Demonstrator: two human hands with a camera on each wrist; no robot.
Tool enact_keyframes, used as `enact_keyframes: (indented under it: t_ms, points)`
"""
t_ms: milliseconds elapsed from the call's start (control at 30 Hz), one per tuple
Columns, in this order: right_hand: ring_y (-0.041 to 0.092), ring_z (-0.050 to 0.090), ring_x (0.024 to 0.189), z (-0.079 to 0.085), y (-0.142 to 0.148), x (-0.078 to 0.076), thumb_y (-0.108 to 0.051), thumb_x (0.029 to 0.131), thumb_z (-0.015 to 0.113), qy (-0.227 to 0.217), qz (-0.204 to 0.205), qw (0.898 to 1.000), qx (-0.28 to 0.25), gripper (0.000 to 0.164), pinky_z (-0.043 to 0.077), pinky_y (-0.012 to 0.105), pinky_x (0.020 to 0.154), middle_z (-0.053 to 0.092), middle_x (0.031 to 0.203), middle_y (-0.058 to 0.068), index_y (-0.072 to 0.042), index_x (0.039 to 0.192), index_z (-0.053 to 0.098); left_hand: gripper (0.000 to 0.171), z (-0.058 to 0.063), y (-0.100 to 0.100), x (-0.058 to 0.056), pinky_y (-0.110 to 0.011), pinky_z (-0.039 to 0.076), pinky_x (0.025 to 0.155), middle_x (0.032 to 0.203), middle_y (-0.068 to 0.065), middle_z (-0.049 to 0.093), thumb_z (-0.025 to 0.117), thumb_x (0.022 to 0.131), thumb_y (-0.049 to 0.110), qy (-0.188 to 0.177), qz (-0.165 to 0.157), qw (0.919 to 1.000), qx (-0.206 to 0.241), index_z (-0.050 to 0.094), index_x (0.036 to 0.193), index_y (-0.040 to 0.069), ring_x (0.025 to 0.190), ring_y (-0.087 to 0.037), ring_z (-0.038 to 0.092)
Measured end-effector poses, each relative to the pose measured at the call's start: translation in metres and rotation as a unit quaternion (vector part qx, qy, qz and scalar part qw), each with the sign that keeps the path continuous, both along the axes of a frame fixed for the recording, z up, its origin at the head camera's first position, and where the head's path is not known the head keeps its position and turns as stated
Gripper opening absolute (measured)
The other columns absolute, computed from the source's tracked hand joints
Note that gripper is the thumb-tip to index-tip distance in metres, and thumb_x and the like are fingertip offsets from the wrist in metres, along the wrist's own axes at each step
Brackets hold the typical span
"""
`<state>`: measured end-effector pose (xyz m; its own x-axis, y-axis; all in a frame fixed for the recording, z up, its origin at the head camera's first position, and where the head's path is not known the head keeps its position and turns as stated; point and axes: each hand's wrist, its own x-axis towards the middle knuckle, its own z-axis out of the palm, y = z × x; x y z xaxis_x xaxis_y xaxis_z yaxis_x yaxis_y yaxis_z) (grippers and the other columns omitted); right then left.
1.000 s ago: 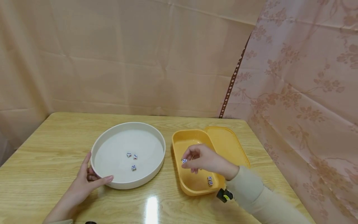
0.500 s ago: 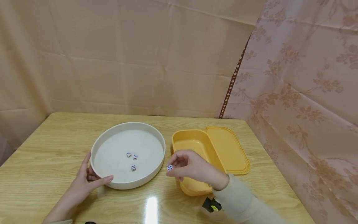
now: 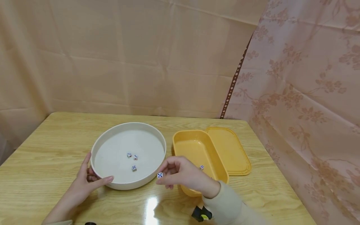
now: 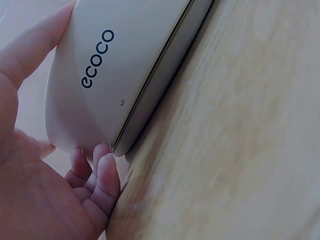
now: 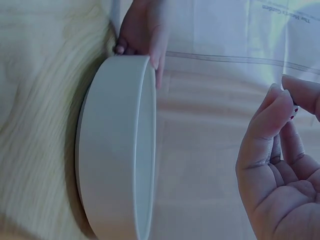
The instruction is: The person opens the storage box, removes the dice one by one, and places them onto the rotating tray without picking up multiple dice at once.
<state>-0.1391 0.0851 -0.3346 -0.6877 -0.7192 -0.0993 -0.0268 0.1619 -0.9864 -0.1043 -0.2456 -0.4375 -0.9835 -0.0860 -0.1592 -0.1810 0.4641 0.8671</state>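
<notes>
My left hand (image 3: pixel 85 179) holds the near left side of a round white tray (image 3: pixel 154 176), thumb and fingers spread along its wall. The left wrist view shows the fingertips (image 4: pixel 106 160) against the lower wall, which bears the print "ecoco". Three white dice lie inside the tray, the nearest die (image 3: pixel 134 168) showing blue pips. Between thumb and fingertips, my right hand (image 3: pixel 184 175) pinches another die (image 3: pixel 160 175), just outside the tray's right rim. Beneath that hand stands a yellow box (image 3: pixel 191 148), partly covered, with a die (image 3: pixel 201 167) visible in it.
A flat yellow lid (image 3: pixel 230 153) lies right of the box, partly behind it. The wooden table (image 3: pixel 70 131) meets a beige curtain (image 3: pixel 140 62) at the back and a flowered curtain (image 3: pixel 306 109) on the right. A dark round object (image 3: pixel 90 223) shows at the bottom edge.
My right hand has carried its die left and toward me, from over the yellow box to beside the tray. The left hand and the dice in the tray have stayed put.
</notes>
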Motion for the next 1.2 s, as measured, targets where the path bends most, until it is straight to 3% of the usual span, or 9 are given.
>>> enact_keyframes:
  t_ms: [267,733,1033,1200]
  points:
    - [0.007,0.057,0.061,-0.016,-0.009,0.000,0.003,0.086,0.069,-0.006,-0.012,0.999,-0.036,0.028,0.048,0.018,0.057,0.064,0.079,-0.005,0.020,0.106,0.057,0.121,-0.001,0.000,0.000,-0.018,0.044,0.074,0.108,-0.013,0.053,0.077,0.088,0.027,0.003,0.000,1.0000,0.001,-0.022,0.154,0.004,0.083,-0.006,0.054]
    - [0.009,0.058,0.062,-0.026,-0.024,-0.006,-0.001,0.087,0.070,-0.027,-0.051,0.998,-0.019,0.025,0.048,0.020,0.058,0.064,0.078,-0.005,0.011,0.108,0.062,0.122,-0.001,0.000,0.000,-0.018,0.044,0.073,0.106,-0.012,0.053,0.077,0.087,0.027,0.006,0.002,1.0000,0.004,-0.022,0.154,0.004,0.083,-0.006,0.053]
    - [0.011,0.056,0.059,-0.029,-0.038,-0.008,-0.002,0.088,0.071,-0.002,-0.056,0.998,-0.023,0.024,0.047,0.020,0.057,0.062,0.075,-0.004,0.009,0.107,0.063,0.121,-0.001,-0.001,0.001,-0.018,0.044,0.073,0.107,-0.013,0.052,0.077,0.087,0.026,0.008,0.001,1.0000,0.006,-0.022,0.154,0.004,0.083,-0.006,0.054]
    - [0.010,0.057,0.060,-0.029,-0.044,-0.012,-0.006,0.088,0.073,0.016,-0.095,0.995,-0.004,0.021,0.049,0.022,0.058,0.059,0.075,-0.002,0.003,0.105,0.067,0.121,-0.001,-0.001,0.000,-0.018,0.044,0.074,0.108,-0.013,0.051,0.077,0.088,0.026,0.007,0.001,1.0000,0.006,-0.022,0.154,0.004,0.083,-0.006,0.053]
